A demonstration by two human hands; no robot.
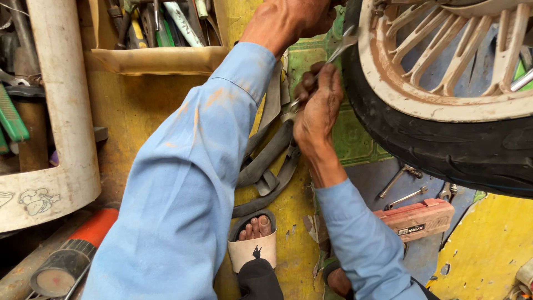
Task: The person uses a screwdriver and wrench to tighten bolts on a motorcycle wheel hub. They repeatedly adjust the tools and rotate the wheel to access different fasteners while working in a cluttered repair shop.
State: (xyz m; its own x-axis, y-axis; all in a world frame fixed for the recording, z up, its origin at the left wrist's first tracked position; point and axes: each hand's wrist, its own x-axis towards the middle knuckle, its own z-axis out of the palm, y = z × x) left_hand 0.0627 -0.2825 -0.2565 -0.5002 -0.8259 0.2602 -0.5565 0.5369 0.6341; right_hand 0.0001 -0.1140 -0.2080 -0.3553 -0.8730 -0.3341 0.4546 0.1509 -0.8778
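Observation:
A black tyre [444,147] on a dirty cream spoked rim [422,103] fills the upper right. My right hand [319,111] is closed around a slim metal tool [338,51] whose tip reaches the tyre's edge by the rim. My left hand [288,19], at the end of a long blue sleeve, is clenched against the tyre's edge at the top of the frame; its fingertips are partly cut off. A limp grey inner tube [266,164] hangs and lies below my hands.
Two spanners [401,179] and a red tool case [422,219] lie under the tyre. A cardboard tray of tools [161,55] is at the top left, beside a white pipe [61,111]. My sandalled foot [254,239] rests on the yellow floor, with an orange-black cylinder [72,255] at the lower left.

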